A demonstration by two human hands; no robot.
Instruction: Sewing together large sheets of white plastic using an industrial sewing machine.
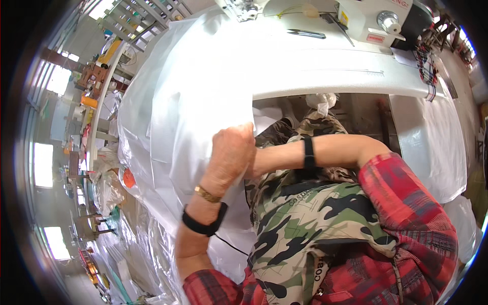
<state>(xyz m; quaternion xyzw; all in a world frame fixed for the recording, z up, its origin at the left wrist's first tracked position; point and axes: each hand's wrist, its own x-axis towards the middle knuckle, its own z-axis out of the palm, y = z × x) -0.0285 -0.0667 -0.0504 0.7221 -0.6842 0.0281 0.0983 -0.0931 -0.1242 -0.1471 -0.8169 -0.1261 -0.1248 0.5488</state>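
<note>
Near the centre of the clock face, just toward 9 o'clock, the left hand (229, 152) is clenched, its fingers curled in against the right edge of a broad, smooth, thin white sheet (188, 96) and seeming to grasp it. The right hand (251, 163), at the centre, is mostly hidden behind the left, so I cannot tell how far it is closed or what it holds. The sheet spreads from the hands toward 11 o'clock, covering the left part of the pale worktop (345, 73).

Farther out, left to right: a round orange object (128, 178) lies near 9 o'clock; crumpled clear plastic sheeting (157, 259) fills 7 o'clock; a metal sewing head (246, 10) stands at 12, above the sheet; a slim dark hand tool (306, 34) lies at 1; a white machine body with a round knob (363, 23) stands between 1 and 2; a plaid cloth strip (427, 63) hangs at 2.
</note>
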